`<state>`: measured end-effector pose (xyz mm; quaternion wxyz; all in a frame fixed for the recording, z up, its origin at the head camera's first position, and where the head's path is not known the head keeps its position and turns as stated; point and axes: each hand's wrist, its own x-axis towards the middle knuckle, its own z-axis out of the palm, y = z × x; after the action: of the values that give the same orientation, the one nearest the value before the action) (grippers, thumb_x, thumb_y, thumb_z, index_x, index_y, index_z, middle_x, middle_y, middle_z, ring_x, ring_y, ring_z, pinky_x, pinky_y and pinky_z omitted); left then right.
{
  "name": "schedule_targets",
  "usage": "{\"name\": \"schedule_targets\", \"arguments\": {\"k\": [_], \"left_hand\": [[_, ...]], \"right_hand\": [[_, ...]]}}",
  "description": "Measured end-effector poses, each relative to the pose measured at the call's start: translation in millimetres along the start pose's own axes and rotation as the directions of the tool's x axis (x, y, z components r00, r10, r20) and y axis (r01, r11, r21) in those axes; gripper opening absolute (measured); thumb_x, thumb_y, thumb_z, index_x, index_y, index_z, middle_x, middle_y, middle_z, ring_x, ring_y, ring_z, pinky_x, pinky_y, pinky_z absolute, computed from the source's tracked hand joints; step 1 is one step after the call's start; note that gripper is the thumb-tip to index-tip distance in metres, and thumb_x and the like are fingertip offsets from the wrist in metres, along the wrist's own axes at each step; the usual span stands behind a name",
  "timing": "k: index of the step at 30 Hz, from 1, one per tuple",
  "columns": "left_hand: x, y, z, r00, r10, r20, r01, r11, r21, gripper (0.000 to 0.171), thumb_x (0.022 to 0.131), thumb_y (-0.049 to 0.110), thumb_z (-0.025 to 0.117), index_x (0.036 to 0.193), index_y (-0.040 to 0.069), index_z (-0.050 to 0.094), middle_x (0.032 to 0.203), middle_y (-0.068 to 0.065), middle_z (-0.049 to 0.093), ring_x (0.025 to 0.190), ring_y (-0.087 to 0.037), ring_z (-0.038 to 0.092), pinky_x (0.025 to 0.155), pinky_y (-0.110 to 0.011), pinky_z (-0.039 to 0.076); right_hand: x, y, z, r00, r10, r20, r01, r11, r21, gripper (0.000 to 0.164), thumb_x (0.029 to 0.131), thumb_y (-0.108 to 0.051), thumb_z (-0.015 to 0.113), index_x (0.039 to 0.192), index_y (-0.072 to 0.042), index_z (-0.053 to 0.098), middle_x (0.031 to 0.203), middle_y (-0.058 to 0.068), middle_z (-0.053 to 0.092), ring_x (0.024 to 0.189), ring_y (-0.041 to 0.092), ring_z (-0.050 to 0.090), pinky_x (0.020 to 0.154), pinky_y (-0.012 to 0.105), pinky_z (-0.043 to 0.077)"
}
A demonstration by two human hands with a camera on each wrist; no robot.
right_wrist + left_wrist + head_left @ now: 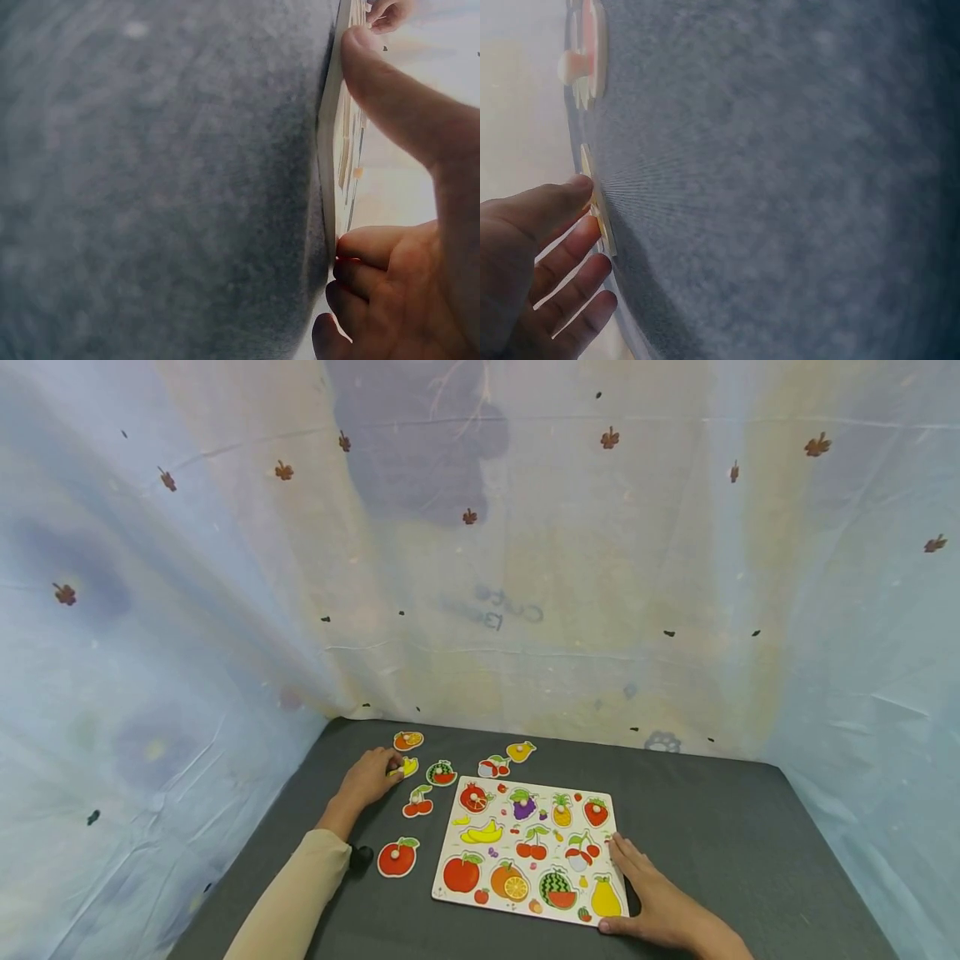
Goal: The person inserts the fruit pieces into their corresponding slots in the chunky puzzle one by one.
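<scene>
In the head view my left hand (372, 777) pinches a yellow banana puzzle piece (410, 767) on the dark table. The left wrist view shows the thumb and index finger at the edge of this thin piece (604, 217), the other fingers spread below. My right hand (660, 906) holds the white fruit puzzle board (442, 881) at its near right corner, thumb on the near edge and fingers along the right side. Knobbed pomegranate (474, 797), grape (522, 804), pineapple (562, 811) and strawberry (596, 812) pieces sit in the board's far row. Printed fruit pictures show in the lower rows.
Loose knobbed pieces lie left of and behind the board: an orange (408, 741), a watermelon (441, 773), cherries (418, 802), an apple (397, 857), a red-and-white fruit (493, 767) and a pear (521, 752). A patterned curtain (555, 568) hangs behind the dark table (720, 835).
</scene>
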<state>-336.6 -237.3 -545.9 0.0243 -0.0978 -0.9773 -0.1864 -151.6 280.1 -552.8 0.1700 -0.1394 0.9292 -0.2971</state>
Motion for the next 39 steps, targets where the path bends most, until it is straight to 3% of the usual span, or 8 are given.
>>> {"name": "schedule_targets", "arguments": {"k": [16, 22, 26, 39], "left_hand": [[1.5, -0.6, 1.4, 0.999, -0.032, -0.02, 0.032, 0.999, 0.003, 0.012, 0.1, 0.021, 0.079, 0.103, 0.012, 0.071, 0.095, -0.003, 0.061, 0.088, -0.023, 0.056, 0.081, -0.048, 0.051], [0.3, -1.4, 2.8, 0.999, -0.041, -0.033, 0.04, 0.999, -0.004, 0.012, 0.1, 0.021, 0.079, 0.102, 0.013, 0.07, 0.095, -0.003, 0.06, 0.088, -0.023, 0.056, 0.081, -0.048, 0.05], [-2.5, 1.9, 3.5, 0.999, -0.025, -0.049, 0.024, 1.0, -0.006, 0.012, 0.1, 0.021, 0.08, 0.102, 0.014, 0.071, 0.096, -0.002, 0.061, 0.09, -0.023, 0.058, 0.082, -0.049, 0.051], [-11.3, 9.1, 0.3, 0.998, 0.001, -0.061, -0.001, 1.0, 0.002, 0.012, 0.099, 0.023, 0.081, 0.105, 0.016, 0.073, 0.098, 0.0, 0.063, 0.094, -0.023, 0.06, 0.084, -0.049, 0.053]], "right_hand": [[3, 0, 1, 1.0, 0.017, -0.002, -0.017, 1.0, 0.014, 0.128, 0.078, -0.057, 0.093, 0.171, -0.006, 0.022, 0.178, 0.02, 0.014, 0.159, 0.056, 0.015, 0.117, 0.078, 0.025], [1, -2, 0, 1.0, -0.014, -0.024, 0.013, 1.0, -0.007, 0.128, 0.076, -0.058, 0.094, 0.169, -0.002, 0.026, 0.176, 0.023, 0.017, 0.158, 0.057, 0.017, 0.121, 0.076, 0.017], [1, -3, 0, 0.999, -0.025, -0.027, 0.024, 0.999, -0.033, 0.128, 0.076, -0.06, 0.093, 0.168, 0.001, 0.027, 0.175, 0.025, 0.02, 0.159, 0.053, 0.021, 0.124, 0.071, 0.011], [1, -1, -1, 0.999, -0.021, -0.026, 0.021, 0.999, -0.029, 0.128, 0.076, -0.059, 0.093, 0.168, 0.0, 0.026, 0.176, 0.025, 0.019, 0.159, 0.054, 0.02, 0.124, 0.071, 0.012]]}}
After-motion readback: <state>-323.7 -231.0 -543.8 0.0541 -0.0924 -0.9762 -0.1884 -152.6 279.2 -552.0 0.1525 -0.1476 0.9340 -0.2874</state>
